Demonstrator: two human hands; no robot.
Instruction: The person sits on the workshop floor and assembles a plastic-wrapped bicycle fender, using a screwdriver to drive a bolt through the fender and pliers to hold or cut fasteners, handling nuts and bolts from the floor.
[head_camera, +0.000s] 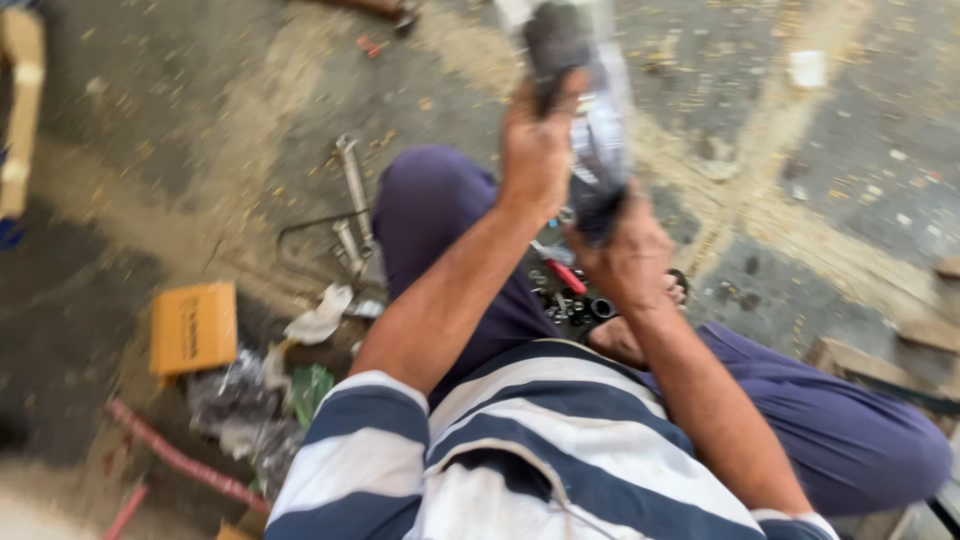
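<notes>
**So, both hands on one blurry grey part, held up off the floor**

Honestly the shot is smeared with motion, so take the details loosely. The person sits on the floor (200, 150) with knees spread, and both hands lift a longish dark-and-grey object (590, 120) up in front of the chest. My guess is it's raised like that to get it close to the eyes and clear of the clutter underneath.

The left hand (535, 150) is wrapped shut around the upper, darker end, fingers (560, 95) curled over the top. The right hand (632, 255) is closed around the lower end, just below the left fingers. One hand at each end reads to me like a steadying or twisting grip, but I can't tell which.

The object itself: black at the top, pale grey or silvery in the middle with a shiny look, dark again at the bottom. Too blurred to say what it is.

Below the right fingers, between the legs, sits a pile of small dark metal parts (575, 305) and a red-handled tool (562, 272), near enough to grab. Well off to the left of the left fingers lie a long metal wrench-like tool (353, 185), an orange box (193, 327), crumpled rags and plastic (250, 400) and a reddish hose (180, 458).
</notes>
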